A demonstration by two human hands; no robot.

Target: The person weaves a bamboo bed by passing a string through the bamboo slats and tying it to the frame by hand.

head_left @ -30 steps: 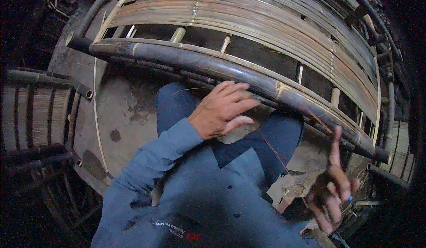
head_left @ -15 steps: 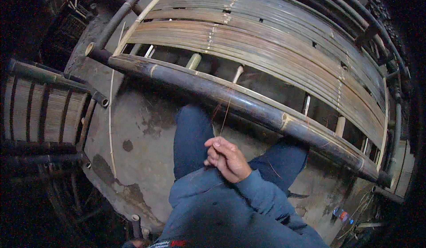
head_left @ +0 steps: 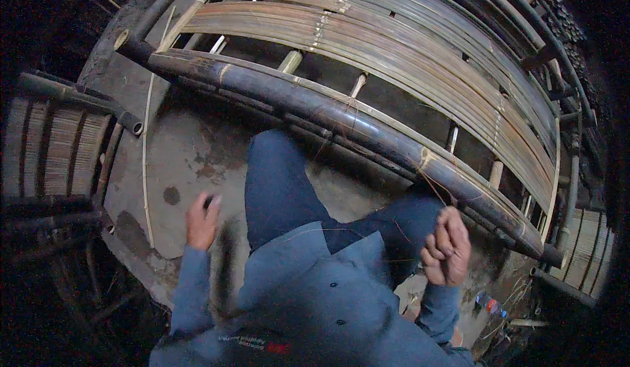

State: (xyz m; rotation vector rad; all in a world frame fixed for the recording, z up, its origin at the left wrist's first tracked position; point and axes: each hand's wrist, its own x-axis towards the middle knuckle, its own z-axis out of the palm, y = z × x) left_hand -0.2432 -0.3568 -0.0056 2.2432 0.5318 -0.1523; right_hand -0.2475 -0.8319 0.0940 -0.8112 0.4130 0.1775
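Observation:
A dark bamboo pole (head_left: 262, 98) forms the front edge of a bamboo bench, its seat of split-bamboo slats (head_left: 387, 52) lying beyond. My right hand (head_left: 447, 245) is closed near the right part of this pole. It pinches a thin brown strand (head_left: 430, 182) that runs up to the pole. Another fine strand loops round the pole's middle, and loose lengths trail over my lap. Out to the left, above the floor, my left hand (head_left: 201, 223) is curled, with a small dark patch between thumb and finger. Whether that is an object or a gap is unclear.
A second slatted bamboo piece (head_left: 59, 144) stands at the left. One long thin bamboo strip (head_left: 147, 170) lies on the concrete floor (head_left: 190, 170). A small bottle (head_left: 491, 305) with a red and blue label lies at the lower right near scattered strips.
My right hand has moved from the middle over my lap to the right, near the pole. My left hand has risen into view on the left. The whole view has shifted slightly.

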